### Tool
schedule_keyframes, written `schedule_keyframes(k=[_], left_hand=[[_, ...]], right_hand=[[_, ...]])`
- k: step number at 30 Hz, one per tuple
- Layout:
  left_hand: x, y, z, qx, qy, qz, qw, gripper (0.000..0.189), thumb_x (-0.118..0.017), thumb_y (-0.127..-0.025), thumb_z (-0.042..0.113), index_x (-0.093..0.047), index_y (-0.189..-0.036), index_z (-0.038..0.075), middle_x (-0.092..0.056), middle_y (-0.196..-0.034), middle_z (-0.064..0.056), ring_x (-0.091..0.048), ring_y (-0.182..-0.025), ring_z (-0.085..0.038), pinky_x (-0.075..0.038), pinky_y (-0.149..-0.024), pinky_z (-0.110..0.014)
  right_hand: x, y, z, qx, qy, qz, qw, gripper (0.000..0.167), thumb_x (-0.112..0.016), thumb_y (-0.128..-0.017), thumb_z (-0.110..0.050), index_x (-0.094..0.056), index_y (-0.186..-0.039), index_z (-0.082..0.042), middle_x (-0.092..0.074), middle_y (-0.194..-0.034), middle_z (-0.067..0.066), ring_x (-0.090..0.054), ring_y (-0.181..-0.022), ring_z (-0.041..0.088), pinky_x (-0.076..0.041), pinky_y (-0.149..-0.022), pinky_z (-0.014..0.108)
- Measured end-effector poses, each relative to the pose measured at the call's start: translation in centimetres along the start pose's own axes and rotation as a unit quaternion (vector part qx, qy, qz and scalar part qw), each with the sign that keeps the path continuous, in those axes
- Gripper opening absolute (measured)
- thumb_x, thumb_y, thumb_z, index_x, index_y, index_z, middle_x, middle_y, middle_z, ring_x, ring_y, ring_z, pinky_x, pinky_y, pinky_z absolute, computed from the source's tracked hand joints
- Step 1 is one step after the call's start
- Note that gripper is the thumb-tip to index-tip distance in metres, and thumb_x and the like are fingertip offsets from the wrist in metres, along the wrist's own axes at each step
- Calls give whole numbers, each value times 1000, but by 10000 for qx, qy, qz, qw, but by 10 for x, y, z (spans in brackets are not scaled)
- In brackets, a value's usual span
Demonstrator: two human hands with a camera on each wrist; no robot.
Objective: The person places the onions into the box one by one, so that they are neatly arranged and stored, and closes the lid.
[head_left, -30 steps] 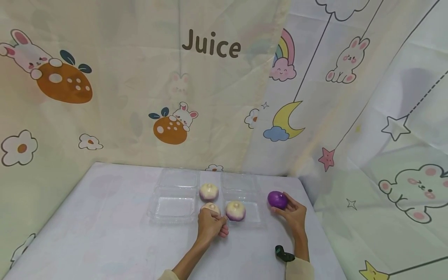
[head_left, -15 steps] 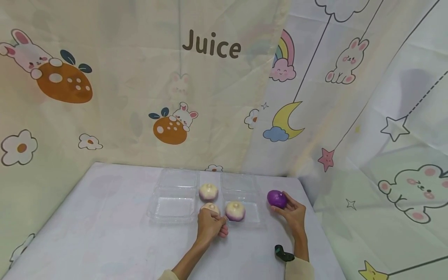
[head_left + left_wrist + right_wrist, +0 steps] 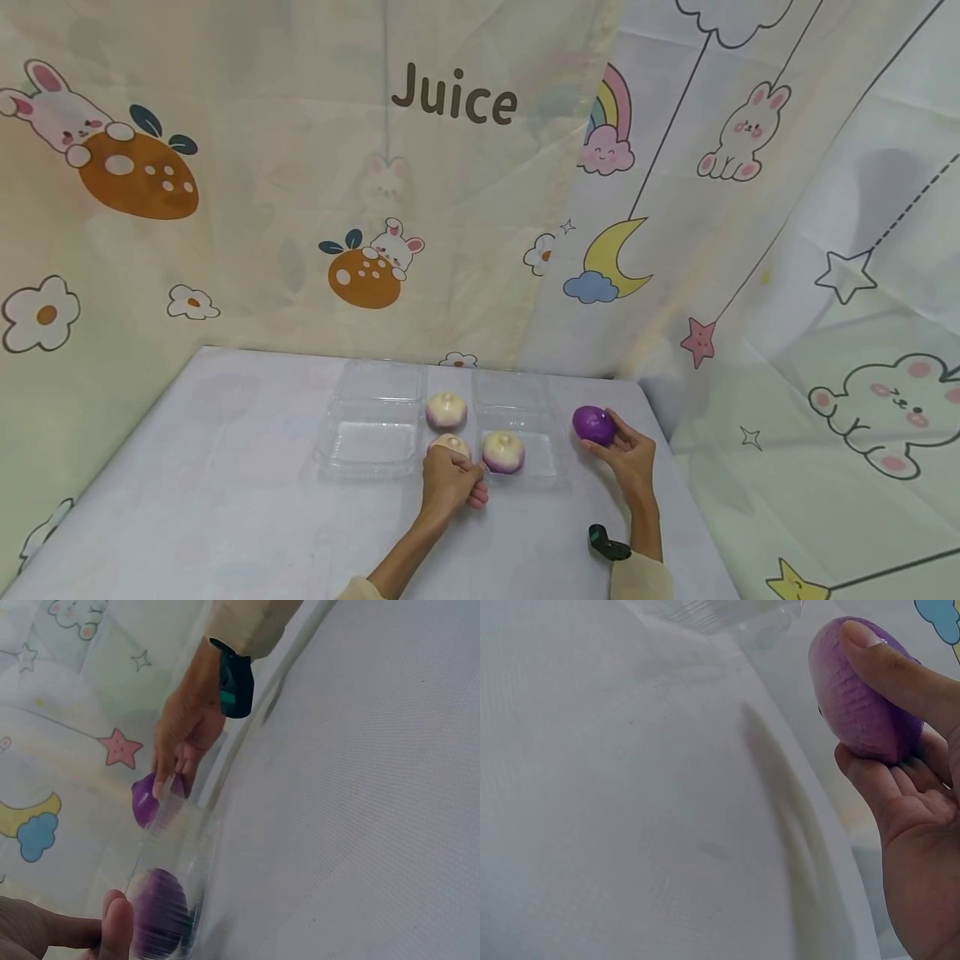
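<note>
My left hand (image 3: 450, 487) is at the near left corner of the right clear plastic clamshell box (image 3: 542, 457), thumb and finger pinching its rim. In the left wrist view, those fingertips (image 3: 116, 922) are right at the box's edge. Inside that box sits a round purple-and-cream vegetable (image 3: 503, 452), much like an onion or turnip. A similar vegetable (image 3: 452, 444) shows behind my left hand, partly hidden by it. Another vegetable (image 3: 446, 411) lies farther back between the boxes. My right hand (image 3: 628, 454) holds a purple vegetable (image 3: 866, 697) between thumb and fingers, right of the box.
To the left is a second clear clamshell box (image 3: 373, 446), its lid folded back. Both boxes stand on a white-covered table (image 3: 247, 500) whose back edge meets a printed curtain (image 3: 480, 208). A dark wrist device (image 3: 609, 543) is beside my right forearm.
</note>
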State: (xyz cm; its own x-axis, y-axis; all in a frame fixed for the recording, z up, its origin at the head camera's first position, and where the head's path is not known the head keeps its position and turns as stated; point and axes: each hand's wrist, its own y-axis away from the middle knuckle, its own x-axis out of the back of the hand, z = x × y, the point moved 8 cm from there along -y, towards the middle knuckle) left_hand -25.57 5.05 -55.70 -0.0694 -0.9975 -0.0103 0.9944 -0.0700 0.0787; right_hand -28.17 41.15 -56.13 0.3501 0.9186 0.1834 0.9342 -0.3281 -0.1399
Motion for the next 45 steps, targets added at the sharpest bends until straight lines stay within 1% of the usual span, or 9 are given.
schedule_keyframes(k=[2,5,7,9,14,19,26,31,45], left_hand=[[0,0,1,-53,-5,-3,10000,13,-74,-91,-8,-74,-82,-17,-74,-60,-19,-73,-45,-23,-64,-44,-38],[0,1,2,-91,13,-2,10000,12,-74,-90,-9,-74,-82,-18,-74,-60,-20,-73,-45,-23,-64,-44,-37],[0,1,1,-63,43,9,10000,11,-74,-90,-9,-73,-82,-17,-74,-60,-20,-73,-45,-23,-64,-44,-37],[0,1,1,-47,61,15,10000,11,-74,-90,-10,-73,-83,-17,-73,-60,-21,-73,-45,-23,-64,-44,-38],[-1,1,1,-74,73,6,9999,10,-74,-90,-10,-72,-83,-18,-73,-60,-21,-73,-45,-24,-64,-44,-38],[-1,1,0,-88,74,-30,9999,11,-74,-90,-10,-72,-83,-19,-74,-60,-21,-74,-46,-24,-65,-44,-39],[-1,1,0,-94,74,-23,9999,11,-74,-90,-10,-72,-81,-17,-73,-60,-21,-73,-46,-25,-65,-45,-41],[-1,-1,-1,-47,39,5,10000,12,-74,-90,-9,-73,-82,-18,-73,-58,-19,-73,-44,-23,-64,-44,-40],[0,2,1,-40,57,-17,10000,12,-73,-90,-10,-73,-82,-18,-73,-60,-22,-73,-45,-24,-65,-45,-39]], right_hand=[[0,0,0,-20,-56,-53,10000,86,-93,-81,4,-54,-158,-1,-52,-164,25,-55,-150,28,-55,-101,7],[-1,1,-1,-54,-143,-94,9998,87,-93,-81,5,-54,-158,-2,-53,-164,23,-60,-141,5,-56,-102,8],[-1,3,-2,-33,-157,-120,9998,86,-92,-81,6,-55,-158,-1,-53,-163,24,-62,-133,-4,-56,-101,8],[-2,4,-3,-18,-168,-146,9997,85,-92,-81,6,-55,-157,0,-54,-162,25,-63,-128,-9,-57,-101,8],[-2,5,-2,8,-135,-186,9997,83,-92,-82,4,-55,-157,1,-54,-162,25,-63,-124,-12,-57,-100,8],[-1,7,-4,85,-91,-219,9997,84,-92,-82,4,-54,-157,3,-50,-162,30,-61,-124,-12,-56,-100,8],[0,8,-5,-11,-15,-284,9996,81,-92,-84,2,-56,-157,-1,-53,-163,23,-61,-127,-12,-56,-100,7],[-1,8,-9,72,62,-318,9994,79,-92,-85,0,-57,-156,-2,-54,-163,22,-62,-127,-11,-57,-100,8],[-5,12,-18,202,219,-493,9983,76,-91,-87,-2,-59,-155,-3,-55,-162,23,-64,-122,-14,-57,-99,8]])
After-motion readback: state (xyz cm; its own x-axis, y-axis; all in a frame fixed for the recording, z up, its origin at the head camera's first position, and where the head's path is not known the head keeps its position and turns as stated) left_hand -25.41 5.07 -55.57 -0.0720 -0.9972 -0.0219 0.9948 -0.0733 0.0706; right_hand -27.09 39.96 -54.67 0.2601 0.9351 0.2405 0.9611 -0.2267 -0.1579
